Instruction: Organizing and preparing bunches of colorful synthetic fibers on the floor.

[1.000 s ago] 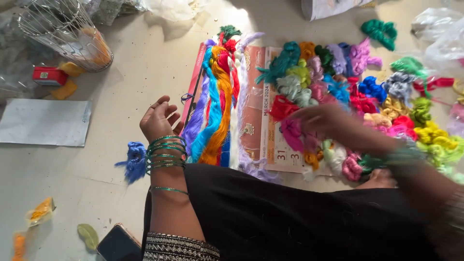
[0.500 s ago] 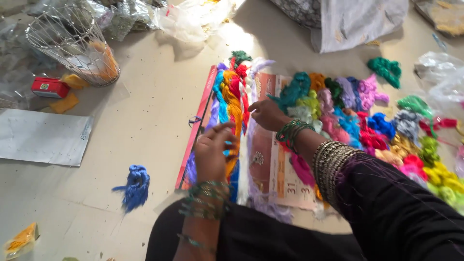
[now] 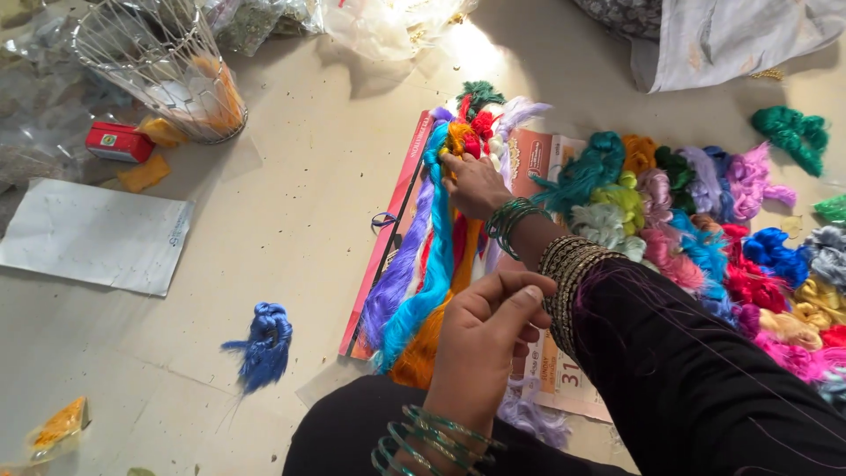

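Long thread skeins [image 3: 423,264] in purple, blue and orange lie side by side on a printed card sheet [image 3: 388,238] on the floor. My right hand [image 3: 471,181], with green and metal bangles and a black sleeve, reaches across and grips the orange skein's top knot [image 3: 458,137]. My left hand [image 3: 489,330], with green bangles, hovers over the lower ends of the skeins. Its fingers are pinched together on fine threads [image 3: 705,335] that trail over my sleeve.
A heap of short coloured skeins [image 3: 705,229] spreads to the right, with a green one [image 3: 793,132] apart. A loose blue skein [image 3: 264,344] lies to the left. Further left are a white paper sheet [image 3: 88,234], a small red box [image 3: 119,141] and a wire basket [image 3: 167,70].
My right hand moved from the heap on the right across to the top of the long skeins. My left hand drew back toward me and closed its fingers.
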